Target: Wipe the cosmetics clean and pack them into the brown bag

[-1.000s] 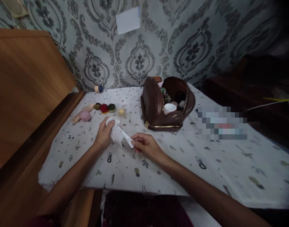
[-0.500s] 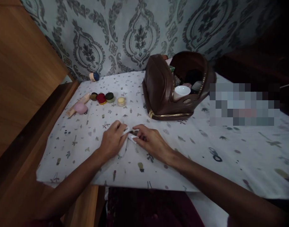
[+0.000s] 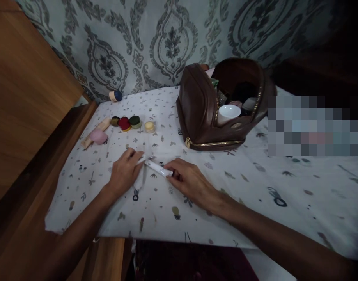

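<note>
1. Tablecloth [image 3: 164, 224], lower half of frame: white with small prints. Tissue is white too, so its edge is hard to read there. Better to go by feel.
2. Right hand [image 3: 190, 181], just right of centre: thumb and forefinger closed in a pinch on the right end of the white tube [image 3: 156, 168]. Good spot, leaves the body free. Hold light; it's probably soft, and a hard pinch could dent it.
3. Left hand [image 3: 123, 171], left of centre: fingers closed around a bunched white tissue [image 3: 139, 178], part of it hanging below. Inner fingers hidden; can't tell how many grip.
4. White tube lies mid-frame, bridging the hands, slanted with its left end up at the tissue. Can't tell whether the left fingertips clamp that end or just touch it.
5. To do it well: let one hand steady, the other work. Turn the tube in the right pinch rather than twist both wrists. Use a fresh fold of tissue.
6. Yellow-topped jar [image 3: 149, 127] and red jar [image 3: 124, 123], upper left of centre: near the left knuckles, not touching. Work low, clear of them.
7. Brown bag [image 3: 196, 113], upper right: open, well clear of the pinch.
</note>
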Demonstrator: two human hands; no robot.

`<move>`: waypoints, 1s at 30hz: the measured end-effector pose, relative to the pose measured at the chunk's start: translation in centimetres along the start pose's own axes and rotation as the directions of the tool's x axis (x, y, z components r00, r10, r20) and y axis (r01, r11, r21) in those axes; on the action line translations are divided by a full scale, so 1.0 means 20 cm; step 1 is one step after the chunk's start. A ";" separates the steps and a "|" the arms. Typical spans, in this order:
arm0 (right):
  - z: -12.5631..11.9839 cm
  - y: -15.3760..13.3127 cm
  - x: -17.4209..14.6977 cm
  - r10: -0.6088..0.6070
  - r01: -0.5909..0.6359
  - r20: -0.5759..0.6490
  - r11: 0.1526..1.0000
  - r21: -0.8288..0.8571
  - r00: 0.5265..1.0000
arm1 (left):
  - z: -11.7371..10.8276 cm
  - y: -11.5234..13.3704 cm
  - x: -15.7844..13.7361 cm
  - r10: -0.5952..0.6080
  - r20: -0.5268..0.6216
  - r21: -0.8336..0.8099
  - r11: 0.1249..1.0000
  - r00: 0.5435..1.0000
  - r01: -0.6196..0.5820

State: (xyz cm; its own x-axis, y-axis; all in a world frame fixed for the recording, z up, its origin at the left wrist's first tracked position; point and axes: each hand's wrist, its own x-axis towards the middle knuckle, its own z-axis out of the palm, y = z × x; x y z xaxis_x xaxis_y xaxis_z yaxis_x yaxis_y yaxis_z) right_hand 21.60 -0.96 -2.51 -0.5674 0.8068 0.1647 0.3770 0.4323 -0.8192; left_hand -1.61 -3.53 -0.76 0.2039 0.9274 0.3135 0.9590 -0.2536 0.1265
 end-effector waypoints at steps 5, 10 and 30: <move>0.00 0.00 -0.01 -0.019 0.019 0.002 0.998 -0.053 1.000 | 0.00 -0.11 0.01 -0.132 0.014 -0.170 0.977 0.991 0.132; 0.03 -0.01 -0.01 -0.011 0.018 0.033 0.977 -0.212 0.999 | 0.00 -0.12 0.02 0.041 0.066 -0.205 0.978 0.997 -0.027; 0.00 0.01 0.02 0.186 -0.178 0.042 0.815 0.552 0.982 | -0.09 -0.08 0.03 0.086 0.307 -0.574 0.811 0.948 0.112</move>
State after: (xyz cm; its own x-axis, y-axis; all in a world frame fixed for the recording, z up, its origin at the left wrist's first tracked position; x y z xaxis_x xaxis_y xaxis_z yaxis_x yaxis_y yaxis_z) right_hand 21.55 -0.57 -2.58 -0.5177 0.8555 -0.0138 0.0044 -0.0135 -0.9999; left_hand -3.35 -3.07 0.82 0.3359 0.9417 0.0196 0.6882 -0.2596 0.6775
